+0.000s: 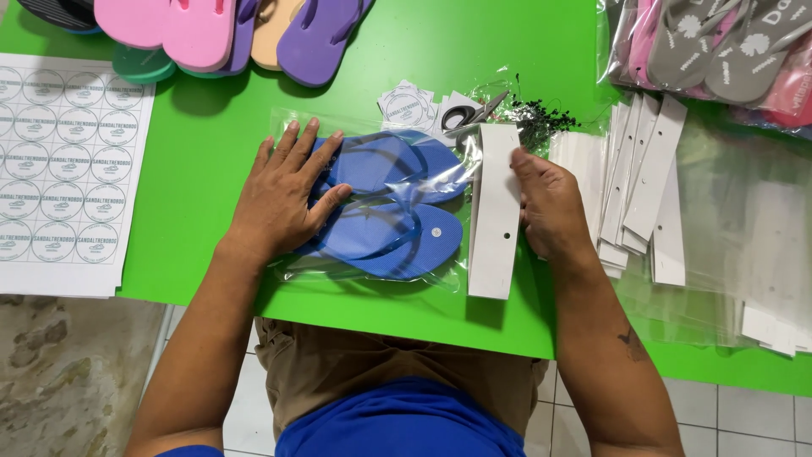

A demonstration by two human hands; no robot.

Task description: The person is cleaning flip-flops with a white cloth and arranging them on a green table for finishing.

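Left hand [283,199] pressing flat, fingers spread, on blue sandals [385,207] inside a clear bag [292,127] mid-table [211,144]; right hand [550,207] with fingers closed on the edge of a white card [495,211] at the bag's mouth. Probably light, soft foam under slippery film, so best pinned from above. Card stiff but thin, likely easy to crease; best held by its long edges.

Green table [220,144]: bagged blue flip-flops [385,207], sticker sheets [59,169], card strips [643,186], loose flip-flops [211,34].
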